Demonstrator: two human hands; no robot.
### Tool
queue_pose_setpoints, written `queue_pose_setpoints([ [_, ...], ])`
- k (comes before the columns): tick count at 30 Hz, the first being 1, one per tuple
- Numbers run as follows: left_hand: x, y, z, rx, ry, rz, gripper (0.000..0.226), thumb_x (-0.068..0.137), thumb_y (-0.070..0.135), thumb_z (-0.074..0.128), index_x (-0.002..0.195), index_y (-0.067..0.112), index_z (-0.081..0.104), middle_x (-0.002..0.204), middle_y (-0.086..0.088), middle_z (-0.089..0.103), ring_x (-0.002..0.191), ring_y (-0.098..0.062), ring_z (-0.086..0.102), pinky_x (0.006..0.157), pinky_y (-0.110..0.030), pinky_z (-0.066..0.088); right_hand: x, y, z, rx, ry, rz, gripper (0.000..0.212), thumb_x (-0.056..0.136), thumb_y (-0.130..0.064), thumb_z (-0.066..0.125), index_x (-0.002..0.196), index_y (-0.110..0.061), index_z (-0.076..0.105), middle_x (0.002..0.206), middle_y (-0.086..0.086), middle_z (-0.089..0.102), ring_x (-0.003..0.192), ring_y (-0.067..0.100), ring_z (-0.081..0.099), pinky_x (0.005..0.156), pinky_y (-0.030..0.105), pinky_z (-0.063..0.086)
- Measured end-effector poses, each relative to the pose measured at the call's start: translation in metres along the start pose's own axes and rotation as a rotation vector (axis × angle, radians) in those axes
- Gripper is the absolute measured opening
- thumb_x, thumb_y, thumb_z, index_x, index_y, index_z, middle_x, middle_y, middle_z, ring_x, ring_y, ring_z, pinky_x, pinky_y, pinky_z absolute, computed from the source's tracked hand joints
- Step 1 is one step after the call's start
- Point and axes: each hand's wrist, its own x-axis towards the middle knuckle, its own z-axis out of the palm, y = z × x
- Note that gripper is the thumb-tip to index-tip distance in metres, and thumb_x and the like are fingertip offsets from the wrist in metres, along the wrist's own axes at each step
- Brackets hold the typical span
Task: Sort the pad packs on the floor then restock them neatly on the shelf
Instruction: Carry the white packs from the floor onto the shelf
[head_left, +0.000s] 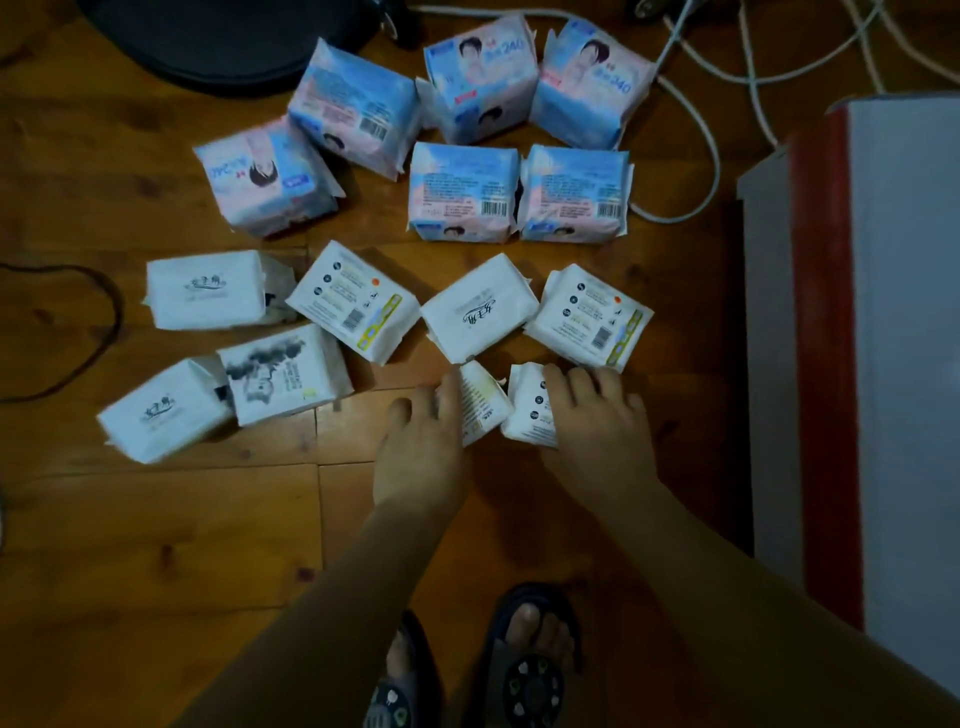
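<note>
Two hands work low in the head view, each on one white pad pack. My left hand (423, 431) lies with fingers curled over the left side of a white pack (480, 402); my right hand (597, 415) grips over the top of a second white pack (530, 408). Both packs touch each other between the hands, which I judge serves to square them into the white group.

Beyond the hands, six more white packs (358, 306) lie on the floor (156, 519) in loose rows. Farther beyond, six blue-pink packs (465, 192) sit together, so sorting by type appears nearly done.

To the right of my right hand stands a white and red unit (883, 312); I cannot tell whether it is the shelf. Cables (701, 130) run beyond it.
</note>
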Motion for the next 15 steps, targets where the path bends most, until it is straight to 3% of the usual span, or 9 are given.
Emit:
queue_pose_setpoints([
  [3,-0.026,0.001,-0.031,0.025,-0.024,0.026,0.085,0.092,0.030,0.059,0.157,0.021,0.005,0.144,-0.008,0.037,0.125,-0.031,0.037,0.092,-0.041,0.047,-0.023,0.000,-0.038,0.009,-0.007,0.015,0.080,0.061,-0.030,0.080,0.136,-0.018,0.053,0.118,0.006,0.061,0.112,0.032,0.054,0.081,0.045,0.042],
  [7,-0.067,0.014,-0.092,0.019,-0.043,0.099,0.082,0.093,0.029,0.057,0.157,0.022,0.006,0.145,-0.008,0.035,0.129,-0.031,0.033,0.097,-0.042,0.043,-0.055,0.004,-0.106,0.068,0.037,0.038,0.074,0.069,-0.024,0.076,0.139,-0.017,0.052,0.127,0.010,0.060,0.121,0.037,0.051,0.097,0.059,0.040],
  [12,-0.114,0.036,-0.196,-0.004,0.026,0.180,0.082,0.095,0.042,0.058,0.158,0.026,0.007,0.148,-0.007,0.033,0.133,-0.032,0.032,0.103,-0.045,0.041,-0.084,0.011,-0.227,0.172,-0.020,-0.011,0.081,0.077,-0.022,0.069,0.150,-0.022,0.034,0.143,0.007,0.041,0.136,0.034,0.034,0.098,0.053,0.047],
  [15,-0.140,0.056,-0.266,-0.015,0.054,0.251,0.083,0.095,0.047,0.057,0.158,0.028,0.008,0.147,-0.006,0.034,0.129,-0.031,0.038,0.099,-0.045,0.044,-0.103,0.016,-0.300,0.179,0.029,-0.048,0.086,0.072,-0.022,0.071,0.150,-0.020,0.035,0.139,0.008,0.042,0.132,0.034,0.037,0.092,0.049,0.052],
])
